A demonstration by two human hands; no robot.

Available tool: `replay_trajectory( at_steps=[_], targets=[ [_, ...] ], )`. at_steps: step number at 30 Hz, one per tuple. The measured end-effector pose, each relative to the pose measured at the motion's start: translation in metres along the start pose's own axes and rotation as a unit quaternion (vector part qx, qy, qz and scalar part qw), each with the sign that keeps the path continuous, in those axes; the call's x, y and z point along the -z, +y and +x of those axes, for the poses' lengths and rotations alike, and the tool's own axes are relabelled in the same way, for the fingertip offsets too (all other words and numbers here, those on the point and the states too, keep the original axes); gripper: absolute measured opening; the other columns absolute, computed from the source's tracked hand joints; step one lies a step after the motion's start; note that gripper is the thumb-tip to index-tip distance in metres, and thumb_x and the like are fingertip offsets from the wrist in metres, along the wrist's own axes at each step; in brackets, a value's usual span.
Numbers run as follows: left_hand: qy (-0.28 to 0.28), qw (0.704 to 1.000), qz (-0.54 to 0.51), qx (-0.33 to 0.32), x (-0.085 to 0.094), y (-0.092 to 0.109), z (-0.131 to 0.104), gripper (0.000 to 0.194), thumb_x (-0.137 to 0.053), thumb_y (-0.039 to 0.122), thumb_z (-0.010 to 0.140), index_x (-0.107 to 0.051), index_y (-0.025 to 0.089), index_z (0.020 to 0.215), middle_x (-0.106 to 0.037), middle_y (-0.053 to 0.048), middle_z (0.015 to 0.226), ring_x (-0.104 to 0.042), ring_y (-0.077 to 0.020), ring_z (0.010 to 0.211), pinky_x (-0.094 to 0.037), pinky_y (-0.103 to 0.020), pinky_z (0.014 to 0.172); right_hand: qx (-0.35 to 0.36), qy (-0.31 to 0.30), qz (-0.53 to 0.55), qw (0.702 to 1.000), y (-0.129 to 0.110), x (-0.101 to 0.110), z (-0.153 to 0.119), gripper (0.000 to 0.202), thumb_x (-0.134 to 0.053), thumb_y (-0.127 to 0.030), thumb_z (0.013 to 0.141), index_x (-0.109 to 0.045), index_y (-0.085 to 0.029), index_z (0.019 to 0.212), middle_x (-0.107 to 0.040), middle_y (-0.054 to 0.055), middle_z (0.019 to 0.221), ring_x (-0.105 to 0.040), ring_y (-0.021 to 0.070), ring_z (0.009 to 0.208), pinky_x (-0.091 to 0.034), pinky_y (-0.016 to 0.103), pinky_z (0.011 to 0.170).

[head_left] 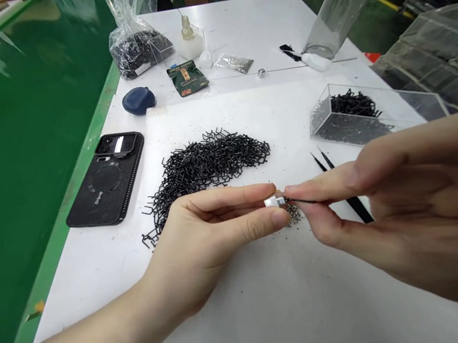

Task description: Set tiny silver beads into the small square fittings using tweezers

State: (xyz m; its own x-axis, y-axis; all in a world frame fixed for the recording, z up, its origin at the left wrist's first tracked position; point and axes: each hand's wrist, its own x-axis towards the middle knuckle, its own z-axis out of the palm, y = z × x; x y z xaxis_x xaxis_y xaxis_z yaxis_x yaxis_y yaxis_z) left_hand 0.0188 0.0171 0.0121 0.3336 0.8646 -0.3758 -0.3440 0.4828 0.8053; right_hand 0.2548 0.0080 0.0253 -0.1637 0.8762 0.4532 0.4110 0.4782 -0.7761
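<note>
Between thumb and forefinger, my left hand [209, 238] pinches a small silvery-white block [275, 201]. My right hand [373, 206] is closed on a thin black piece [302, 200], whose left end meets the block. Below and behind the fingertips lies a small pile of tiny metallic bits [294, 214]. A large heap of bent black pieces [214, 162] spreads over the white sheet beyond my left hand. Black tweezers [359, 209] lie on the table, partly hidden behind my right hand.
A black phone [103, 183] and a dark blue case [138, 100] are at the left. A clear box [352, 126] of black pieces stands at the right. Farther back are a bag of black pieces [138, 52], a green packet [188, 78] and a tall clear cylinder [341, 3].
</note>
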Motion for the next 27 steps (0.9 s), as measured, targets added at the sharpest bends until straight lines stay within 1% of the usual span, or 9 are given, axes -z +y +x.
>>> replay_trajectory(
  at_steps=[2, 4, 7, 10, 15, 18, 21, 25, 27],
  targets=[
    [0.002, 1.000, 0.000, 0.001, 0.000, -0.001, -0.001, 0.029, -0.121, 0.019, 0.072, -0.102, 0.032, 0.089, -0.100, 0.001, 0.101, -0.095, -0.0132, 0.094, -0.072, -0.011, 0.092, -0.016, 0.029, 0.037, 0.999, 0.001, -0.005, -0.001, 0.039, -0.100, -0.007, 0.080, -0.077, -0.033, 0.096, -0.095, -0.008, 0.093, -0.095, 0.0224, 0.073, -0.082, 0.021, 0.077],
    [-0.002, 1.000, 0.001, 0.000, 0.001, -0.002, -0.001, 0.030, -0.122, 0.019, 0.071, -0.101, 0.032, 0.088, -0.100, 0.002, 0.099, -0.095, -0.0127, 0.093, -0.071, -0.010, 0.091, -0.012, 0.041, 0.059, 0.997, 0.002, -0.009, -0.002, 0.041, -0.098, -0.006, 0.082, -0.073, -0.033, 0.100, -0.093, -0.008, 0.088, -0.097, 0.0233, 0.076, -0.081, 0.019, 0.077],
    [-0.012, 1.000, 0.003, -0.008, 0.002, -0.003, -0.001, 0.031, -0.122, 0.018, 0.071, -0.101, 0.034, 0.087, -0.099, 0.005, 0.097, -0.094, -0.0113, 0.092, -0.070, -0.009, 0.090, 0.037, 0.025, 0.047, 0.998, 0.006, -0.012, -0.002, 0.042, -0.095, -0.005, 0.087, -0.068, -0.033, 0.104, -0.090, -0.010, 0.082, -0.097, 0.0227, 0.079, -0.079, 0.015, 0.076],
    [-0.015, 1.000, 0.014, -0.018, 0.003, -0.004, -0.001, 0.030, -0.122, 0.020, 0.073, -0.101, 0.036, 0.088, -0.099, 0.006, 0.096, -0.095, -0.0113, 0.092, -0.070, -0.008, 0.091, 0.068, -0.002, 0.031, 0.997, 0.009, -0.008, -0.001, 0.042, -0.092, -0.004, 0.091, -0.066, -0.034, 0.105, -0.088, -0.010, 0.083, -0.098, 0.0245, 0.084, -0.080, 0.017, 0.079],
    [-0.005, 0.998, 0.044, -0.033, 0.002, -0.004, -0.002, 0.029, -0.123, 0.023, 0.071, -0.101, 0.037, 0.084, -0.099, 0.005, 0.098, -0.094, -0.0122, 0.093, -0.070, -0.009, 0.089, 0.075, -0.040, 0.030, 0.996, 0.010, -0.003, 0.001, 0.042, -0.092, -0.002, 0.094, -0.065, -0.033, 0.104, -0.090, -0.007, 0.086, -0.098, 0.0249, 0.085, -0.081, 0.018, 0.077],
    [0.000, 0.998, 0.048, -0.033, 0.002, -0.003, -0.003, 0.030, -0.123, 0.023, 0.070, -0.101, 0.038, 0.085, -0.099, 0.006, 0.096, -0.094, -0.0118, 0.089, -0.070, -0.009, 0.088, 0.084, -0.044, 0.014, 0.995, 0.010, -0.003, 0.000, 0.039, -0.093, -0.006, 0.094, -0.066, -0.032, 0.104, -0.092, -0.007, 0.089, -0.098, 0.0233, 0.083, -0.080, 0.017, 0.078],
    [0.003, 0.998, 0.056, -0.034, 0.002, -0.003, -0.004, 0.029, -0.124, 0.025, 0.069, -0.101, 0.037, 0.083, -0.099, 0.004, 0.096, -0.093, -0.0124, 0.088, -0.071, -0.010, 0.089, 0.095, -0.042, 0.006, 0.995, 0.012, -0.002, 0.000, 0.034, -0.092, -0.007, 0.096, -0.068, -0.032, 0.103, -0.092, -0.007, 0.090, -0.098, 0.0223, 0.081, -0.080, 0.016, 0.079],
    [-0.001, 0.997, 0.061, -0.038, 0.003, -0.003, -0.004, 0.029, -0.124, 0.027, 0.070, -0.101, 0.037, 0.083, -0.099, 0.003, 0.098, -0.094, -0.0132, 0.090, -0.071, -0.011, 0.089, 0.097, -0.055, 0.012, 0.994, 0.016, -0.001, 0.002, 0.034, -0.091, -0.006, 0.096, -0.068, -0.030, 0.101, -0.091, -0.008, 0.089, -0.098, 0.0197, 0.084, -0.078, 0.014, 0.089],
    [-0.002, 0.997, 0.064, -0.038, 0.004, -0.004, -0.004, 0.028, -0.124, 0.026, 0.071, -0.101, 0.037, 0.084, -0.100, 0.002, 0.100, -0.094, -0.0135, 0.091, -0.071, -0.011, 0.089, 0.099, -0.052, 0.023, 0.993, 0.016, -0.001, 0.002, 0.034, -0.092, -0.006, 0.095, -0.069, -0.030, 0.100, -0.089, -0.009, 0.088, -0.098, 0.0189, 0.085, -0.078, 0.015, 0.092]
  ],
)
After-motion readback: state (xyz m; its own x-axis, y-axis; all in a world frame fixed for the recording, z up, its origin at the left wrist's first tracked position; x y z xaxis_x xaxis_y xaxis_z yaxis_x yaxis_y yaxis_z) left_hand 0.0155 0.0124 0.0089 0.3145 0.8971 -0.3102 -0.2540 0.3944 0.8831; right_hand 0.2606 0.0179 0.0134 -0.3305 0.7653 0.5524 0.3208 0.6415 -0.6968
